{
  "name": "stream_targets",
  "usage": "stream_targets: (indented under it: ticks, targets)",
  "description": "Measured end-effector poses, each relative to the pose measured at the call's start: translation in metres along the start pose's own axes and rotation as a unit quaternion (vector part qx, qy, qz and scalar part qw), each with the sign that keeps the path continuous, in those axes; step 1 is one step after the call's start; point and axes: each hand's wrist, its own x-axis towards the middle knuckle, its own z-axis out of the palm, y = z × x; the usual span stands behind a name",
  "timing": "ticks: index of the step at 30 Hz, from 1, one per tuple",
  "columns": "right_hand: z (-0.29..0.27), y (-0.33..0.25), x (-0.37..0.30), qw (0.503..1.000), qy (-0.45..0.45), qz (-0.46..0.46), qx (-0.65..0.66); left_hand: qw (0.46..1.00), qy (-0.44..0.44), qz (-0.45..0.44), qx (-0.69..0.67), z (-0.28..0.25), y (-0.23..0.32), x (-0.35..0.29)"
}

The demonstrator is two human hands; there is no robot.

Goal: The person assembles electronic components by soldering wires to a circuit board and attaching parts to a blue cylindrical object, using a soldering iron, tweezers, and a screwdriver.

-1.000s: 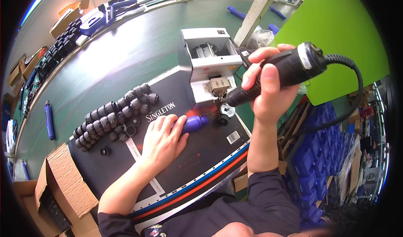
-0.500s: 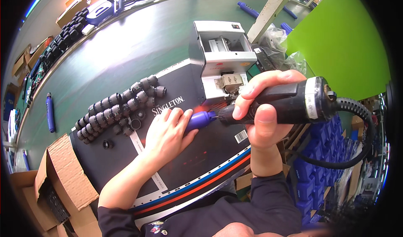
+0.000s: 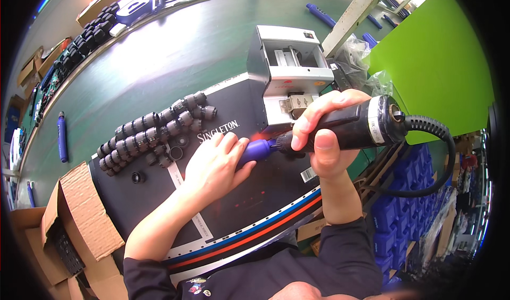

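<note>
My left hand (image 3: 212, 164) is closed round a blue-purple cylindrical handle piece (image 3: 256, 152) lying sideways above the dark mat, its far end pointing right. In my right hand (image 3: 328, 150) is a black electric screwdriver (image 3: 353, 125) with a pale band and a thick cord (image 3: 450, 159) looping from its rear. The driver's ribbed nose meets the open right end of the blue piece, and its tip is hidden there. Left of my left hand, rows of black ribbed collars (image 3: 143, 133) lie on the mat, with a few loose ones in front.
A white-and-grey bench machine (image 3: 295, 74) stands beyond my hands. A cardboard box (image 3: 87, 215) is at the near left, and stacked blue cases (image 3: 401, 210) are at the right. A blue pen-shaped tool (image 3: 62, 138) lies on the green table. A metal post (image 3: 353, 16) rises at the back.
The electric screwdriver has moved slightly left with my right hand, its nose now closer against the blue piece. My left hand keeps its hold. The view has shifted a little.
</note>
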Motion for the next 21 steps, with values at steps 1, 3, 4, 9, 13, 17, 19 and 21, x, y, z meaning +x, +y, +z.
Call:
stream_targets:
  ticks: [1, 3, 4, 9, 13, 17, 19, 21]
  targets:
    - [-0.001, 0.000, 0.000, 1.000, -0.009, 0.000, -0.023, 1.000, 0.007, -0.001, -0.001, 0.002, 0.000, 0.000]
    - [-0.010, 0.002, 0.002, 1.000, -0.021, -0.008, -0.009, 1.000, 0.016, 0.003, -0.001, 0.005, 0.000, -0.001]
    - [-0.015, 0.001, 0.004, 0.999, -0.035, -0.014, 0.006, 1.000, 0.021, 0.004, 0.002, 0.008, 0.000, -0.002]
    - [-0.071, -0.036, 0.007, 0.987, 0.134, 0.082, -0.030, 1.000, 0.016, -0.018, -0.009, 0.006, 0.000, -0.007]
    - [-0.121, -0.011, -0.014, 0.909, 0.212, 0.312, -0.176, 1.000, 0.012, -0.012, -0.005, 0.004, -0.001, -0.008]
    - [-0.156, 0.030, -0.054, 0.860, 0.119, 0.299, -0.397, 1.000, -0.004, -0.011, -0.003, 0.006, 0.000, -0.005]
    - [-0.140, 0.017, -0.059, 0.784, 0.032, 0.164, -0.598, 1.000, 0.007, -0.004, -0.004, 0.006, -0.002, -0.007]
    - [-0.095, -0.013, -0.051, 0.756, -0.028, 0.114, -0.643, 1.000, 0.015, -0.007, -0.004, 0.004, -0.005, -0.013]
